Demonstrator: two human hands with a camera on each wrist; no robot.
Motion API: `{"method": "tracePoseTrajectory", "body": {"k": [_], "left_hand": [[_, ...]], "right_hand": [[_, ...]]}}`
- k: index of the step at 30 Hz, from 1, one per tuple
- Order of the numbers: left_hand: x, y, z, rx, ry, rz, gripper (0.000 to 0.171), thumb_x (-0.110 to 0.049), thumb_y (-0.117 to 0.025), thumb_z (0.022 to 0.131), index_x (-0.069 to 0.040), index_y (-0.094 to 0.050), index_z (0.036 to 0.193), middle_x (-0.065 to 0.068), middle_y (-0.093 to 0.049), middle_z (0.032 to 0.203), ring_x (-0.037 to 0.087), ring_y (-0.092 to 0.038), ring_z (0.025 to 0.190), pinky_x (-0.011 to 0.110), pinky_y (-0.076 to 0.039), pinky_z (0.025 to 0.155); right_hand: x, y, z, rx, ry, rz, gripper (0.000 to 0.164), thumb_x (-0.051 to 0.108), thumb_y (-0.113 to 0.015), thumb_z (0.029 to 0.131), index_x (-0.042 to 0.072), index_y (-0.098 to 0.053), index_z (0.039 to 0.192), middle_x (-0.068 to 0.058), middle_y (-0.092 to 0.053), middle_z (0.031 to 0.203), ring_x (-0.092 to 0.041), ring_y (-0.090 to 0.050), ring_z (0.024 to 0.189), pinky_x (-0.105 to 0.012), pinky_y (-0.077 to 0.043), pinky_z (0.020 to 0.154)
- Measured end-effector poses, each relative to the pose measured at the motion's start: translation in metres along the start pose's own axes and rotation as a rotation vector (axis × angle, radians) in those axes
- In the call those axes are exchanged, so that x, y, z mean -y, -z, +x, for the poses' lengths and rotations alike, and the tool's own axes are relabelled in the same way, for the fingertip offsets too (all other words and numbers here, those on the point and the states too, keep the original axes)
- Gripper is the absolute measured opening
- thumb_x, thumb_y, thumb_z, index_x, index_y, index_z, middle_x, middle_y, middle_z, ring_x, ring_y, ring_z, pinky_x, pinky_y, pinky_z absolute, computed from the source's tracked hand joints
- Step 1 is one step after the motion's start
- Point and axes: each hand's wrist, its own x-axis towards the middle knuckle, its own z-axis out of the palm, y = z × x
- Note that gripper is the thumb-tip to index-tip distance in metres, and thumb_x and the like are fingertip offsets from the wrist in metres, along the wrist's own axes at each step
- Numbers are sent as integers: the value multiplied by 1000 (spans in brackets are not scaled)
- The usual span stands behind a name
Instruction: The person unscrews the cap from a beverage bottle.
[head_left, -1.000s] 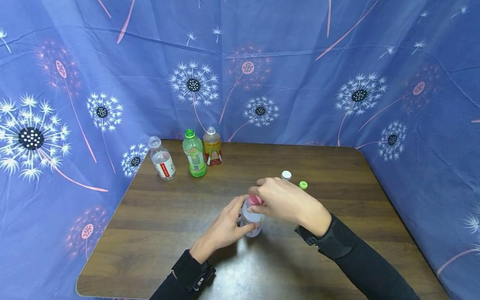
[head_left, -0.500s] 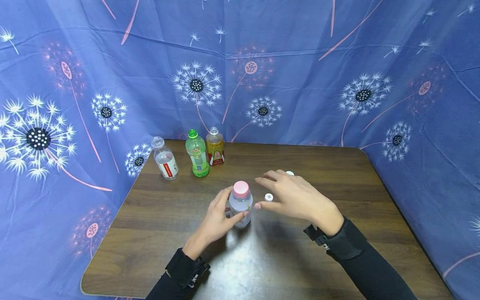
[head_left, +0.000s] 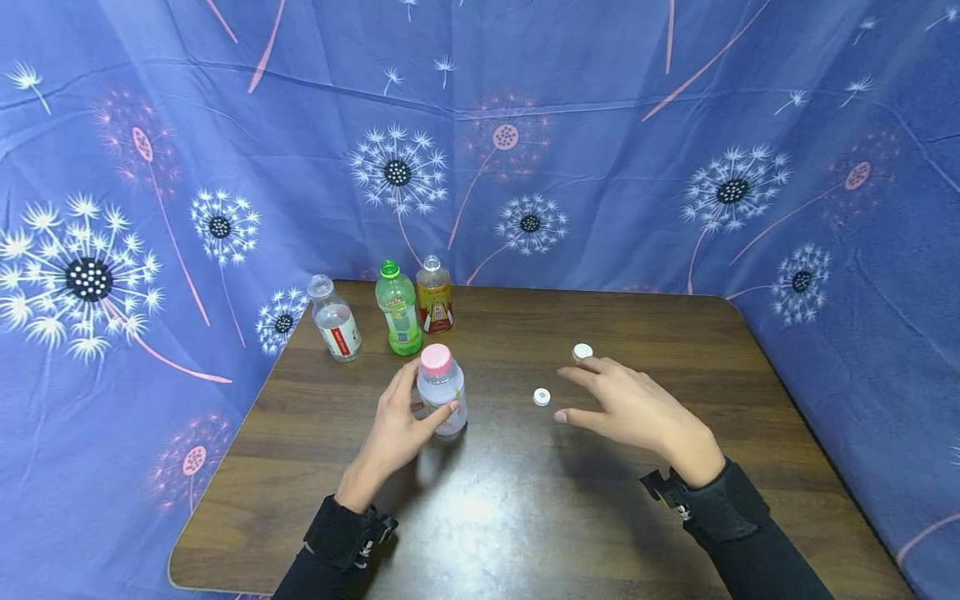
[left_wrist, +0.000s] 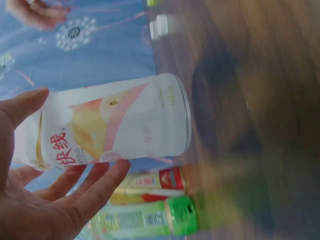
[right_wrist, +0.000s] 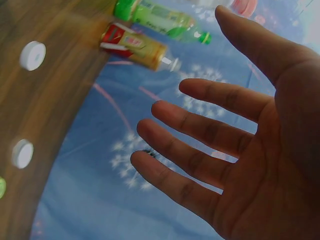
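Observation:
My left hand (head_left: 393, 429) grips a whitish drink bottle (head_left: 448, 404) with a pink cap (head_left: 437, 359) on top. In the left wrist view, thumb and fingers wrap round the bottle (left_wrist: 115, 122), which shows a fruit picture and red characters. Its base seems to be off the wood, with a shadow beside it. My right hand (head_left: 637, 412) hovers over the table, fingers spread and holding nothing. Two white caps, a nearer one (head_left: 542, 397) and a farther one (head_left: 582, 352), lie by its fingertips. A green cap (right_wrist: 2, 187) shows at the right wrist view's edge.
Three uncapped bottles stand at the back left of the wooden table (head_left: 600, 533): a clear one (head_left: 335, 321), a green one (head_left: 399, 312) and a yellow-red one (head_left: 434, 296). A blue dandelion-print cloth (head_left: 600, 125) hangs behind the table.
My right hand has let go of the pink cap and drawn away to the right. The left hand has carried the bottle leftward, towards the other bottles.

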Motion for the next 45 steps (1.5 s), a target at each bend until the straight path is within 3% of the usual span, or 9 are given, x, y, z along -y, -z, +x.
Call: {"method": "tracePoseTrajectory", "body": {"k": [6, 9, 13, 18, 22, 25, 29, 36, 45], "left_hand": [[8, 25, -2, -70, 108, 40, 78, -21, -89, 86, -11, -45, 150, 18, -58, 133, 39, -64, 120, 51, -64, 84], [14, 39, -5, -118, 151, 71, 79, -20, -88, 86, -10, -44, 151, 19, -58, 134, 39, -64, 120, 53, -63, 86], [24, 56, -8, -168, 188, 104, 79, -18, -88, 86, -9, -44, 151, 21, -58, 134, 42, -64, 121, 57, -62, 87], [34, 74, -11, -206, 212, 173, 77, -19, -87, 87, -8, -44, 150, 22, -59, 134, 44, -65, 120, 57, -61, 86], [41, 89, -14, -241, 232, 224, 75, -23, -86, 88, -8, -46, 149, 20, -60, 132, 42, -66, 118, 32, -61, 81], [45, 99, -16, -275, 238, 249, 74, -24, -87, 87, -8, -47, 148, 20, -62, 130, 41, -68, 114, 23, -55, 76], [50, 112, -19, -314, 253, 267, 74, -21, -86, 86, -7, -47, 147, 21, -62, 129, 43, -67, 113, 35, -59, 77], [60, 127, -23, -320, 335, 307, 76, -24, -85, 88, -9, -44, 150, 22, -63, 129, 39, -67, 112, 13, -44, 74], [70, 142, -23, -362, 387, 315, 76, -25, -83, 89, -4, -43, 150, 27, -62, 133, 45, -67, 113, 35, -49, 80]], "right_hand": [[-21, -12, -16, 21, -80, 52, 67, 59, -69, 96, 16, -61, 146, -11, -62, 143, -34, -64, 127, -57, -57, 93], [-29, -17, -24, 37, -118, 84, 69, 62, -67, 96, 16, -60, 147, -13, -61, 146, -38, -60, 133, -61, -54, 97], [-39, -24, -31, 40, -143, 106, 70, 64, -65, 96, 15, -61, 146, -17, -59, 148, -42, -55, 138, -64, -51, 101], [-51, -30, -38, 51, -165, 112, 70, 60, -68, 96, 10, -61, 145, -21, -60, 145, -44, -60, 131, -64, -54, 95], [-60, -34, -43, 77, -189, 124, 71, 58, -69, 96, 8, -61, 145, -24, -60, 143, -45, -61, 128, -64, -54, 94], [-65, -37, -49, 104, -216, 131, 72, 58, -69, 96, 6, -59, 146, -29, -57, 146, -50, -59, 129, -67, -53, 94], [-73, -41, -59, 133, -256, 138, 76, 59, -69, 96, 4, -57, 147, -34, -53, 148, -56, -55, 131, -71, -50, 95], [-90, -48, -78, 151, -293, 152, 83, 62, -68, 94, -1, -56, 147, -37, -52, 146, -60, -53, 129, -72, -50, 92], [-104, -50, -83, 144, -312, 157, 80, 59, -69, 95, 0, -56, 147, -36, -53, 144, -59, -56, 125, -71, -52, 90]]}}
